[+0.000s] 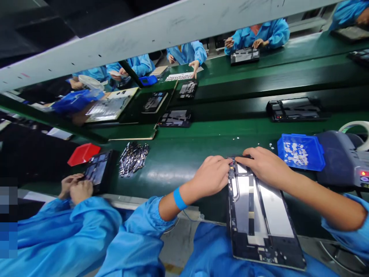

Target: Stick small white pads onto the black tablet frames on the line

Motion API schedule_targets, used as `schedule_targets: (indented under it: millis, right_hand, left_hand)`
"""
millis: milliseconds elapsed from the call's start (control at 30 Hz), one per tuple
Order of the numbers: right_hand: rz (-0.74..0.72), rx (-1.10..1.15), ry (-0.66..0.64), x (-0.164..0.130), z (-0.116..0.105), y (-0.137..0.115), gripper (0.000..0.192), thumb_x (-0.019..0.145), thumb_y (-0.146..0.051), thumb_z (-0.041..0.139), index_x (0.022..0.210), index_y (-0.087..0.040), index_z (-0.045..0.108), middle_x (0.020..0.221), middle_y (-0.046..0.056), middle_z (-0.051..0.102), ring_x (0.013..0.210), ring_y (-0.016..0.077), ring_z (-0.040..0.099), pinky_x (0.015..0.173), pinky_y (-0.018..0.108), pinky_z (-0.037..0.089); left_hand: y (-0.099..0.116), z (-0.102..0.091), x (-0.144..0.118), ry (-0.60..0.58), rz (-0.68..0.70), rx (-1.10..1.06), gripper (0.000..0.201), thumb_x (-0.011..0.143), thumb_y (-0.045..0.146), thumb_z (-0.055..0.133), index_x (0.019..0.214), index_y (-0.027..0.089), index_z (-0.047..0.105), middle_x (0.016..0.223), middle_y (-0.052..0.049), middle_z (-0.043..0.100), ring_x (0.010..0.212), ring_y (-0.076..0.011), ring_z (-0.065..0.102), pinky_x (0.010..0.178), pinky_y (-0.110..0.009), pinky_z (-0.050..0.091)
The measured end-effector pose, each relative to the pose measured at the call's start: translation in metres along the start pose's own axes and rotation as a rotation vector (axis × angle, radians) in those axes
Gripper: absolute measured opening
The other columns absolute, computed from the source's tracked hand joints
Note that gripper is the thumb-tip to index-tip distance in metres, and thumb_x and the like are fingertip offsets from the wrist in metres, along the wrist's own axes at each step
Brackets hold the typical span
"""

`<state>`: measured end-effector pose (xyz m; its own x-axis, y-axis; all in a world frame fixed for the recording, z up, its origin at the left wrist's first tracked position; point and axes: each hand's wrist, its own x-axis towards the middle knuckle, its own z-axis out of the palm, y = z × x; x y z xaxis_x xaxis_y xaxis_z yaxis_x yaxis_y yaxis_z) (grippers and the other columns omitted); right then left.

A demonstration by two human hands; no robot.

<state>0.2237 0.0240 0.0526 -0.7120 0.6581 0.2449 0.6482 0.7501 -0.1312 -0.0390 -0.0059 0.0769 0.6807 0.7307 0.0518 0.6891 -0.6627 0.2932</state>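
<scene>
An opened tablet (pixel 250 207) with its inner parts bare lies tilted, its far end on the bench edge and its near end over my lap. My left hand (pixel 211 175), a blue band at its wrist, has its fingers curled together at the tablet's far left corner, by a small reddish part. My right hand (pixel 266 165) grips the far edge, thumb on the inner face and fingers beyond. Whether a small piece sits under the fingertips is hidden. Right of my right hand, a blue tray (pixel 301 152) holds small white pieces.
A grey tape dispenser (pixel 340 157) stands at the right. Left on the green bench (pixel 173 154) lies a pile of small metal parts (pixel 134 159). A co-worker's hands (pixel 76 188) hold another tablet (pixel 98 169) near a red tray (pixel 83 154). Several opened tablets lie farther back.
</scene>
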Motion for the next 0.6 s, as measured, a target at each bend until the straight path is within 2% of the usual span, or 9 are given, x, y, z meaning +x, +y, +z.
schedule_targets:
  millis: [133, 267, 433, 600]
  right_hand:
    - [-0.082, -0.051, -0.011, -0.005, -0.001, 0.003, 0.049, 0.098, -0.007, 0.052, 0.14, -0.025, 0.067, 0.115, 0.012, 0.068, 0.09, 0.0233, 0.054, 0.079, 0.035, 0.04]
    - [-0.138, -0.115, -0.053, -0.004, -0.003, 0.006, 0.046, 0.098, -0.009, 0.052, 0.139, -0.023, 0.067, 0.107, 0.012, 0.066, 0.088, 0.024, 0.051, 0.076, 0.035, 0.036]
    - [-0.197, -0.173, -0.074, 0.0, -0.005, 0.01, 0.042, 0.098, -0.011, 0.054, 0.136, -0.022, 0.067, 0.1, 0.01, 0.064, 0.084, 0.0229, 0.047, 0.07, 0.035, 0.031]
    - [-0.202, -0.172, -0.083, 0.001, -0.006, 0.011, 0.04, 0.096, -0.011, 0.056, 0.132, -0.022, 0.069, 0.097, 0.009, 0.064, 0.083, 0.0231, 0.047, 0.068, 0.036, 0.028]
  left_hand:
    - [-0.001, -0.001, 0.001, -0.052, 0.085, 0.123, 0.019, 0.1, 0.021, 0.053, 0.11, 0.016, 0.068, 0.146, -0.015, 0.066, 0.128, -0.0339, 0.058, 0.103, -0.049, 0.045]
    - [-0.001, -0.005, 0.005, -0.07, 0.093, 0.112, 0.017, 0.099, 0.02, 0.054, 0.109, 0.016, 0.067, 0.144, -0.015, 0.067, 0.124, -0.0336, 0.06, 0.102, -0.05, 0.045]
    - [-0.006, -0.017, 0.017, -0.062, -0.048, -0.175, 0.015, 0.1, 0.02, 0.05, 0.094, 0.02, 0.064, 0.12, -0.01, 0.076, 0.112, -0.0273, 0.065, 0.101, -0.045, 0.046]
    - [-0.016, -0.017, 0.034, 0.053, -0.182, -0.55, 0.012, 0.095, 0.019, 0.053, 0.087, 0.021, 0.062, 0.11, -0.005, 0.076, 0.103, -0.021, 0.067, 0.094, -0.036, 0.051]
